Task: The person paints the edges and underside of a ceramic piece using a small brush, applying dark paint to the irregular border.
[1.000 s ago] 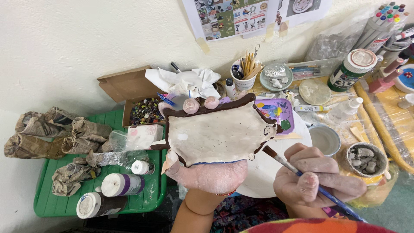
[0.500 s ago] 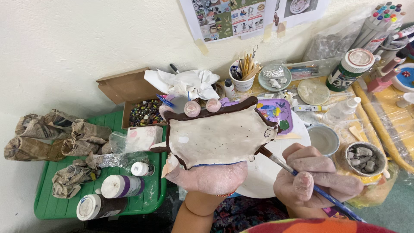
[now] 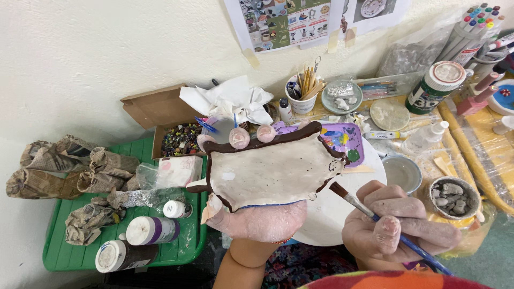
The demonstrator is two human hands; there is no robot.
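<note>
Item: flat irregular clay dish point(image 3: 270, 171), pale face with dark brown rim, propped upright on the left hand point(image 3: 257, 217), thumb and fingertips hooked over opposite edges so the lower right rim faces the brush. Right hand point(image 3: 399, 227): fingers curled tight about a blue-handled paintbrush point(image 3: 375, 217), bristles touching that brown rim. Adjacent: white round plate point(image 3: 332, 214) beneath, purple paint palette point(image 3: 348, 142) behind, green tray point(image 3: 123, 251) with paint jars at left.

Clay dish held over a crowded tabletop

The clay dish point(image 3: 270, 171) rests on the left hand point(image 3: 257, 219); right of it, the right hand point(image 3: 399, 227) holds a paintbrush point(image 3: 356, 203) (tip at the dish's rim). Left lies a tray point(image 3: 182, 249) with jars point(image 3: 152, 230); behind, a cardboard box point(image 3: 155, 109).
</note>
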